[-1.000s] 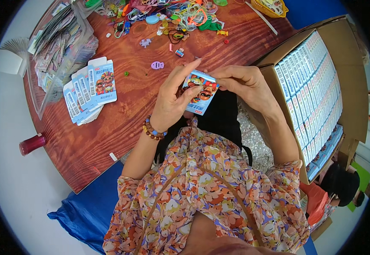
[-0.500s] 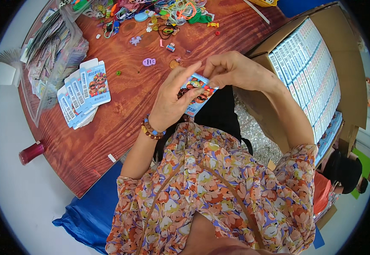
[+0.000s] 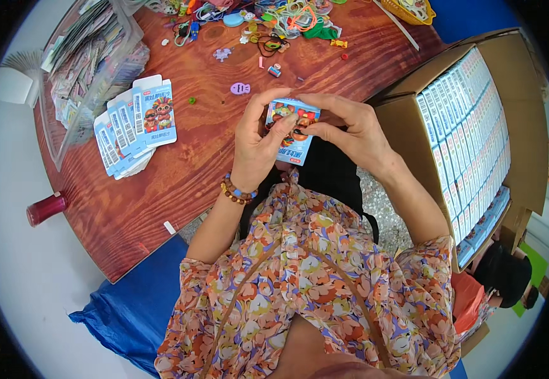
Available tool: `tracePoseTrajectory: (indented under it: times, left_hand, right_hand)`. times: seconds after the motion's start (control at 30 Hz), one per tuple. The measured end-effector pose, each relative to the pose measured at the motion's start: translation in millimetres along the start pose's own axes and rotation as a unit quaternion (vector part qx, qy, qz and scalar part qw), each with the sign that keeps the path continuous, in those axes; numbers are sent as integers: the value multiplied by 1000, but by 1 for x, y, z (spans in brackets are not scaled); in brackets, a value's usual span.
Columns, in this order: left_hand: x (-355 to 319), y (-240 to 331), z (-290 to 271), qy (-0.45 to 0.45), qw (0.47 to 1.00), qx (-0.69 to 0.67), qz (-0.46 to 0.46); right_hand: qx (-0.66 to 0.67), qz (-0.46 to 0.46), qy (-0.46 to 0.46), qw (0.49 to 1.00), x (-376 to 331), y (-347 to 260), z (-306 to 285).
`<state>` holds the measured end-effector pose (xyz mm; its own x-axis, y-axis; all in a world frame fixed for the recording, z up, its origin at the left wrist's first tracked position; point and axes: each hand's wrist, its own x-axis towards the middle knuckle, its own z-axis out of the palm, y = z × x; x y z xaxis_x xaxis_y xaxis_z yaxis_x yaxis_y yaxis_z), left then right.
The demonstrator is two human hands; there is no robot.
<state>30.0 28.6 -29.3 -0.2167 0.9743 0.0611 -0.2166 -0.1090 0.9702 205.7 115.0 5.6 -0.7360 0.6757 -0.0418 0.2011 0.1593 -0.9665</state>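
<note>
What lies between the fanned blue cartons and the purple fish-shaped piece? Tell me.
A small green piece and a tiny dark speck, in the head view.

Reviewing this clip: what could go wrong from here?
Possibly these:
1. The left hand presses its thumb on the small blue box while the right hand grips its side; too firm a squeeze might crease it.
2. The box is held near the edge of the table, so a slip could drop it off.
3. The flat cartons lie in a loose fanned pile, which a nudge might scatter.
</note>
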Motion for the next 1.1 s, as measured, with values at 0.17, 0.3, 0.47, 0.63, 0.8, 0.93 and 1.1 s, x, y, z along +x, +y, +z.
tracePoseTrajectory:
  times: [0.17, 0.3, 0.47, 0.63, 0.8, 0.93, 1.1]
  left_hand:
    - [-1, -7, 0, 16, 999, -18, 24]
    - [0, -7, 0, 19, 996, 35, 83]
    - [0, -2, -4, 3, 994, 51, 93]
    - [3, 3, -11, -25, 964, 194, 178]
    - [0, -2, -2, 2, 983, 73, 168]
    - [-1, -7, -4, 31, 995, -11, 96]
    - [-3, -2, -8, 8, 1000, -18, 24]
  right_hand:
    - [-51, -117, 10, 992, 3, 12, -3]
    - [29, -65, -8, 997, 5, 8, -4]
    - [206, 20, 5, 978, 1, 7, -2]
    - [114, -22, 13, 993, 0, -6, 0]
    - [63, -58, 17, 996, 2, -9, 1]
    - [0, -88, 32, 996, 4, -9, 1]
    - [62, -56, -4, 996, 6, -4, -8]
